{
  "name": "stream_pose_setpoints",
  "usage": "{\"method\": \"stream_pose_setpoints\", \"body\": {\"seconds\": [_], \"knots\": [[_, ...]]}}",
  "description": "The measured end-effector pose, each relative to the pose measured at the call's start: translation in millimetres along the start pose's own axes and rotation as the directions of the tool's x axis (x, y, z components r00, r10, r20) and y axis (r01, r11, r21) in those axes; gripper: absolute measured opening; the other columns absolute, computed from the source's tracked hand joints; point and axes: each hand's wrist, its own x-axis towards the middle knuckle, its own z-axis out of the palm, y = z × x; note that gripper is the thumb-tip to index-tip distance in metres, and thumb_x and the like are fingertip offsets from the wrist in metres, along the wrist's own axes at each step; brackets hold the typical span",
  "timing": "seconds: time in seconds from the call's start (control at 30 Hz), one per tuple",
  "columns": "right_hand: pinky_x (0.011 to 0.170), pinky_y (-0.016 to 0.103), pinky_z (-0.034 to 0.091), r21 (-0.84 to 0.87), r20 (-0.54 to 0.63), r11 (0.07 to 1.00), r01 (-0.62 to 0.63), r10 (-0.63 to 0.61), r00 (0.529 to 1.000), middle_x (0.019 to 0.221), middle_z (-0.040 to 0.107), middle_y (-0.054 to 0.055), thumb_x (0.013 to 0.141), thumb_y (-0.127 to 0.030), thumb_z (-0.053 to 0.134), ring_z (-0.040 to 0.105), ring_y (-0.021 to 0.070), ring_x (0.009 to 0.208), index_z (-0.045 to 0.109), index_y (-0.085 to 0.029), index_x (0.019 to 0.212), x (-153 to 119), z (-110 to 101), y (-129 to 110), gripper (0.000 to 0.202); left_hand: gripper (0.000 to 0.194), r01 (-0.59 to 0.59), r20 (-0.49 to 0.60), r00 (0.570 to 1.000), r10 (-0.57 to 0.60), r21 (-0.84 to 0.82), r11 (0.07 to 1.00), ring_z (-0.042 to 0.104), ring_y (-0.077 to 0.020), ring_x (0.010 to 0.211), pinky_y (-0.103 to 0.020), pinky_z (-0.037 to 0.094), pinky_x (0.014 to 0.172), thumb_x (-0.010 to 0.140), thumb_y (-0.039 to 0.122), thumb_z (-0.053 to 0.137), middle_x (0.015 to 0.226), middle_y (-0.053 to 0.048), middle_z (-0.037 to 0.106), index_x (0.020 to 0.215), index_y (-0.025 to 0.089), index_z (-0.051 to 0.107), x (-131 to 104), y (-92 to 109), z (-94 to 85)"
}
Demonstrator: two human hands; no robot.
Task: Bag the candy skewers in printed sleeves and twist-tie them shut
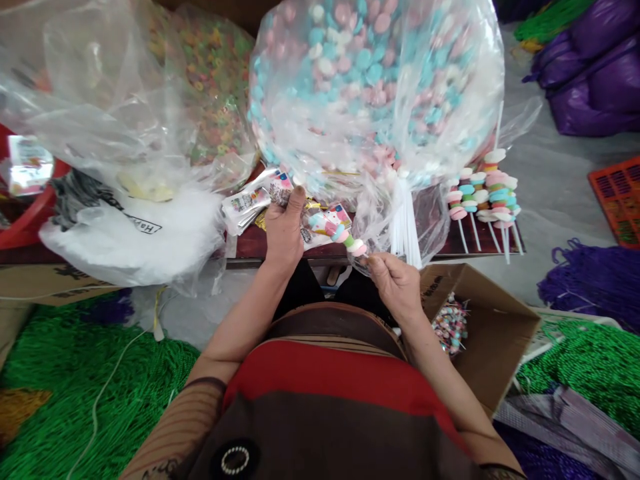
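Note:
My right hand [397, 283] pinches the stick of a candy skewer [353, 245], strung with pastel discs in pink, white, green and blue. The skewer tilts up and leftward over printed packets. My left hand [285, 230] is closed, its thumb pointing up, beside a pile of small printed packets [247, 203]. A small white piece shows just past that thumb; whether the fingers grip it or a packet is unclear. Between the hands lies a colourful printed packet [337, 217]. White sticks [405, 227] stand in a bundle behind my right hand.
A large clear bag of pink, blue and white discs [370, 73] fills the table's back. Finished-looking skewers [500, 193] lie at right. A cardboard box [495, 333] holds more skewers below. At left are a bag of coloured rings [215, 87], white plastic bags [130, 233] and a red basin [20, 230].

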Motion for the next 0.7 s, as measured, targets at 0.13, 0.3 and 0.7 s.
{"method": "stream_pose_setpoints", "body": {"seconds": [0.13,0.3,0.7], "knots": [[0.061,0.028,0.049,0.055,0.016,0.998,0.016,-0.017,1.0,0.063,0.066,0.0,0.096,-0.049,0.061,0.06,0.0148,0.059,0.078,-0.023,0.087,0.8,0.2,0.1,0.032,0.034,-0.063,0.047,0.997,0.064,-0.026,0.998,0.067,-0.0114,0.08,-0.023,0.053,0.075,0.07,0.044,0.09,0.077,0.004,0.068,0.077,0.022,0.065,-1.2,-0.8,-2.6],[0.071,0.032,0.053,0.066,-0.095,0.997,0.041,-0.034,0.995,0.078,0.073,0.001,0.091,-0.041,0.069,0.064,0.0174,0.071,0.078,-0.025,0.089,4.2,3.3,4.0,0.018,0.046,-0.045,0.037,0.998,0.044,0.021,0.999,0.045,-0.0067,0.051,-0.024,0.036,0.049,0.072,0.048,0.089,0.057,0.007,0.046,0.065,0.022,0.052,-2.4,2.1,-3.3],[0.056,0.027,0.042,0.261,-0.104,0.959,-0.107,0.138,0.985,0.066,0.061,-0.001,0.088,-0.053,0.071,0.053,0.0135,0.061,0.078,-0.022,0.084,2.9,12.9,14.3,0.031,0.041,-0.143,0.078,0.987,0.138,0.066,0.988,0.051,-0.0085,0.056,-0.024,0.043,0.055,0.072,0.047,0.089,0.059,0.006,0.048,0.066,0.022,0.057,-6.8,-3.8,-6.5]]}}
